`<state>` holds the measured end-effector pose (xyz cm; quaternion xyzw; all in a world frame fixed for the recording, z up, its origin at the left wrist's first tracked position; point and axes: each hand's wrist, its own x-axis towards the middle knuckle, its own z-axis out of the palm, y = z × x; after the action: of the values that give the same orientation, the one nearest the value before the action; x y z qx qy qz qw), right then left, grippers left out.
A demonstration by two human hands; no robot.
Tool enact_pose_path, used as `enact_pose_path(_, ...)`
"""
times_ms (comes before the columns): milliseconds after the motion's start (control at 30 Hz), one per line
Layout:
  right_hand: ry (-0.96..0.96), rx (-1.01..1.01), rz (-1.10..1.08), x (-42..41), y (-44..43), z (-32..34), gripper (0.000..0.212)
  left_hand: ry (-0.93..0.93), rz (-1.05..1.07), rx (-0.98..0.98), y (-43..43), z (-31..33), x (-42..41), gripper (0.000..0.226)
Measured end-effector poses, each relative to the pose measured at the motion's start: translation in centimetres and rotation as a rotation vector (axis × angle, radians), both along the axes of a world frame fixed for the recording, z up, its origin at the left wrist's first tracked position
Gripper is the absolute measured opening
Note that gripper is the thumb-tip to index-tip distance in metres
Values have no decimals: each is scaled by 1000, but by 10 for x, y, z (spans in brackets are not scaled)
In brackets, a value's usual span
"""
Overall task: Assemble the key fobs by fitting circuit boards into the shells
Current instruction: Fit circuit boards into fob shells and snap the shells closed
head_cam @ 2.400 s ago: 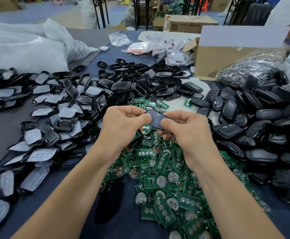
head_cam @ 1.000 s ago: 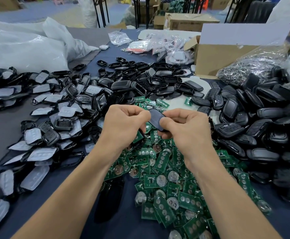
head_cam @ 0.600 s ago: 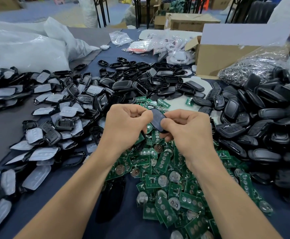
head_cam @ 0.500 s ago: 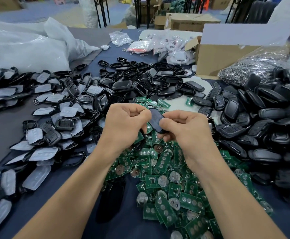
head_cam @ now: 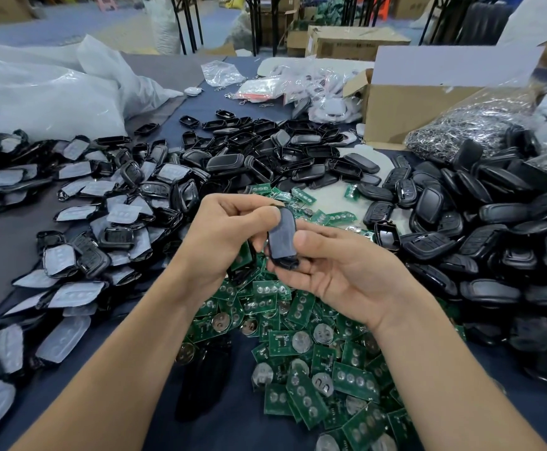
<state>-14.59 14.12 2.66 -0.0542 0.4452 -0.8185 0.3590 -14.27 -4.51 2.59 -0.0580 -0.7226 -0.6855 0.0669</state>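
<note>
The person holds one shell (head_cam: 282,237) up in both hands. It is over the pile of green boards (head_cam: 301,323) on the table (head_cam: 233,418).

The right hand (head_cam: 340,271) lies palm up. Its fingers bend under the shell and its thumb presses on the flat grey side. So the shell is pinched between them. The left hand (head_cam: 220,236) is curled up tight, and its thumb pushes on the top left edge of the shell. I cannot tell what its other fingers do behind the shell. Something dark shows just under the left hand, but it is too hidden to name.

I think this is the step where one fob gets pressed shut. The grey side faces up, so I cannot see if a board is inside.

The next move needs a firm, even squeeze all round the edge, so the parts sit flat with no gap. The black heap (head_cam: 480,229) on the right looks like closed fobs, so I think this one should go there when it is done. Then a hand must pick a new board from the pile just below. It also needs a new shell, maybe from the open ones (head_cam: 265,148) at the back or the ones with grey pads (head_cam: 103,206) on the left.
</note>
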Motion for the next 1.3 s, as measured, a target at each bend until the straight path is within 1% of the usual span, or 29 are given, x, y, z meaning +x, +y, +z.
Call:
enact_pose_path(133, -81, 7, -59, 0, -3, 1, 39, -5, -27, 63, -1, 1, 2, 28)
enact_pose_path(233, -149, -40, -95, 0, -3, 2, 40, -113, 57, 158, -1, 0, 2, 39)
enact_pose_path(300, -158, -52, -99, 0, -3, 2, 33, -125, 97, 117, -2, -3, 1, 45)
enact_pose_path(400, -133, -33, -106, 0, -5, 2, 15, -136, 136, 30, -2, -3, 0, 41)
enact_pose_path(567, -34, 54, -155, -3, -8, 1, 20, -201, 123, -133, -4, -5, -4, 50)
enact_pose_path(667, -2, 78, -182, -4, -7, -1, 23, -171, 143, -99, -5, -4, -5, 63)
enact_pose_path(733, -8, 67, -224, -6, -7, -3, 31, -152, 198, -50, -4, -4, -4, 68)
enact_pose_path(800, -2, 79, -276, -6, -8, -5, 40, -124, 234, -16, -3, -4, -3, 65)
enact_pose_path(900, 70, 147, -345, -4, -12, -6, 43, -52, 251, -46, 0, -4, 0, 57)
enact_pose_path(967, 156, 233, -391, -2, -15, -8, 32, 4, 256, -101, 1, -4, 1, 51)
enact_pose_path(1033, 247, 321, -442, 0, -18, -9, 22, 32, 244, -112, 3, -5, 1, 43)
enact_pose_path(1167, 368, 430, -536, 2, -21, -11, 25, 7, 224, -100, 8, -6, 2, 32)
enact_pose_path(1300, 407, 470, -561, 3, -22, -11, 29, -50, 195, -46, 8, -4, 1, 35)
